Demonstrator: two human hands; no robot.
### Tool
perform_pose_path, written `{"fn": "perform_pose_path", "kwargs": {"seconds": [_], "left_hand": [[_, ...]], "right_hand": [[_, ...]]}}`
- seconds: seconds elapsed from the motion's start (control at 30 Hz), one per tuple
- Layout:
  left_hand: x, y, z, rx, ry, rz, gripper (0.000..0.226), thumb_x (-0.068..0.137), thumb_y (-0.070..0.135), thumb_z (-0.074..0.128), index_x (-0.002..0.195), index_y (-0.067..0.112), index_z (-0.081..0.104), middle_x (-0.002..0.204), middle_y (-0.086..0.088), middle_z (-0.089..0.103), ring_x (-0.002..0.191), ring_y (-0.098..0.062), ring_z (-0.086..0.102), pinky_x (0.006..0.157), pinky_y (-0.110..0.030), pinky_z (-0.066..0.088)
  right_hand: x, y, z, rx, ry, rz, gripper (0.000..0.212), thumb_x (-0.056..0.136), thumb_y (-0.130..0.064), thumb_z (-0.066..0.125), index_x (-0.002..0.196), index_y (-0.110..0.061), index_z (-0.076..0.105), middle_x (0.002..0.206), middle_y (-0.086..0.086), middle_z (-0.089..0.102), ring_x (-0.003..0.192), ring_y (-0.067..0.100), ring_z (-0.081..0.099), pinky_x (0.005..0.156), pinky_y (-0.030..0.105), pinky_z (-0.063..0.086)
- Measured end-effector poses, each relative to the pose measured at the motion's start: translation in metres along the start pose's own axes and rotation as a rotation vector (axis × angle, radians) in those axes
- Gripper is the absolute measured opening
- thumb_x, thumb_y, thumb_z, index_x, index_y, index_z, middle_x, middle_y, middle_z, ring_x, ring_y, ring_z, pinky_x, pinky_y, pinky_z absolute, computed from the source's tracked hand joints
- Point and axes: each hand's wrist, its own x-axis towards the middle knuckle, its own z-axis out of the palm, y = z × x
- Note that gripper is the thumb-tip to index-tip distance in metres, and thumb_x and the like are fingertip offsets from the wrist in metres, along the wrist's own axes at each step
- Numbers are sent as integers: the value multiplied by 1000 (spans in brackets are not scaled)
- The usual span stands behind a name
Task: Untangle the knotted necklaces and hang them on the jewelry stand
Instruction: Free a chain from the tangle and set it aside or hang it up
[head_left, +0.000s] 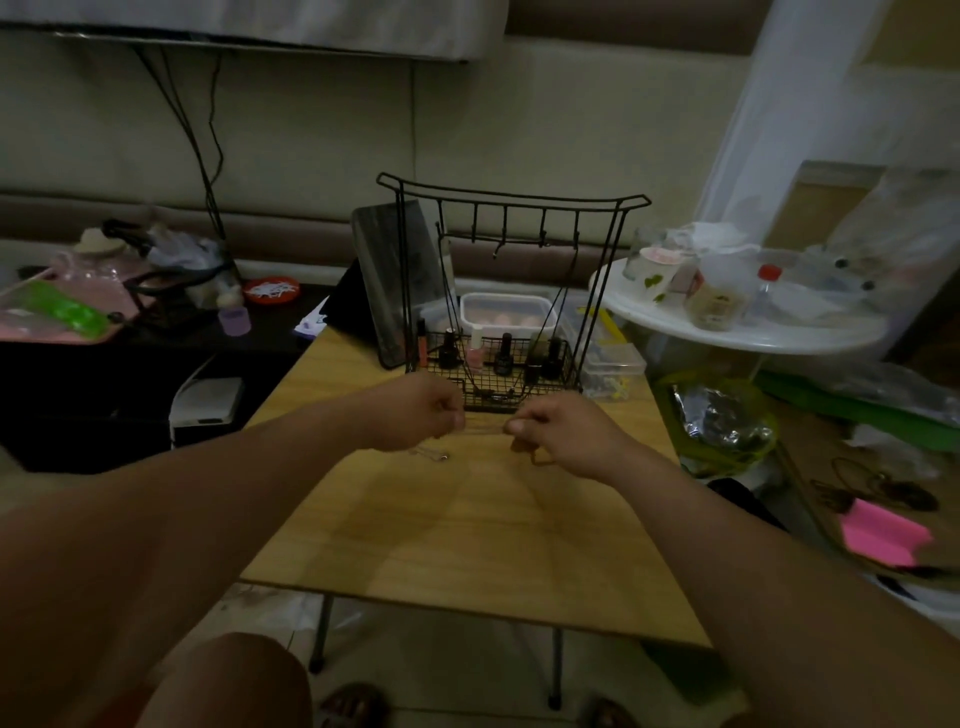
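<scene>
The left hand (415, 410) and the right hand (561, 436) each pinch one end of a thin, pale chain (483, 428). It is stretched between them above the smooth wooden desk (467, 545), near its far edge, just in front of the black wire jewelry stand (511, 200). Pulling too hard could tighten a knot or snap the fine links (they look delicate). A dark cord necklace (452, 312) hangs from the stand.

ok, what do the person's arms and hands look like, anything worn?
Both arms bare, no sleeves in view. Left hand and right hand: no gloves, watch or bracelets visible. Frame is dim and blurry, so a thin ring could be missed.
</scene>
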Motion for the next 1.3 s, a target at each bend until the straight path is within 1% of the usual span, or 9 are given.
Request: {"fn": "perform_pose_path", "kwargs": {"seconds": [0.13,0.2,0.33,0.47,0.57,0.7,0.87,1.07,1.3], "left_hand": [[-11,27,-24,-80,-5,69,13,103,31,63,97,22,69,83,4,66,75,-9,61,75,-32,51],[-14,48,-36,-80,3,118,10,103,33,62,99,27,69,86,-1,69,75,-10,63,74,-31,52],[-16,81,-58,-105,67,156,9,104,33,60,104,28,67,92,-4,70,76,-13,64,64,-24,51],[-21,80,-82,-169,81,121,12,103,33,62,104,24,70,89,-5,67,77,-16,62,71,-35,56],[-23,68,-96,-230,95,100,17,102,35,62,102,22,71,91,-8,66,81,-21,62,82,-42,56],[-23,61,-109,-332,144,81,21,106,31,56,101,17,71,87,-8,61,79,-22,58,79,-37,55],[-17,60,-117,-411,200,72,21,106,25,57,92,19,71,81,-6,62,75,-20,58,76,-36,54],[-13,64,-121,-406,207,71,19,107,24,55,97,17,70,85,-7,62,80,-23,59,83,-39,55],[-10,59,-126,-403,295,48,18,106,25,56,101,16,70,87,-7,68,81,-18,66,79,-33,58]], "right_hand": [[-14,-15,-16,8,-65,6,25,96,-34,72,120,-26,75,111,-13,72,101,4,65,79,19,47],[-16,-39,-23,169,-93,-12,36,94,-29,74,129,-26,68,119,-11,71,109,6,65,88,20,48],[-16,-77,-51,226,-63,-45,14,102,-25,63,109,-19,73,92,3,79,93,14,74,88,28,56],[-18,-83,-87,328,52,-14,23,106,-24,55,104,-10,74,61,-1,57,66,19,61,78,39,56],[-22,-80,-112,437,91,14,27,109,-23,50,109,-4,70,59,-2,43,61,18,52,75,38,56],[-22,-76,-130,511,94,25,25,107,-24,54,108,-4,70,57,-4,40,58,16,49,79,43,54],[-25,-80,-137,518,110,44,24,106,-24,56,107,-5,70,58,-2,42,58,16,51,74,38,53],[-23,-83,-141,515,142,44,24,105,-24,57,107,-5,71,57,-3,46,59,16,53,71,35,53],[-21,-86,-142,469,212,36,26,106,-24,56,110,-4,72,74,5,56,72,19,60,67,26,56]]}}
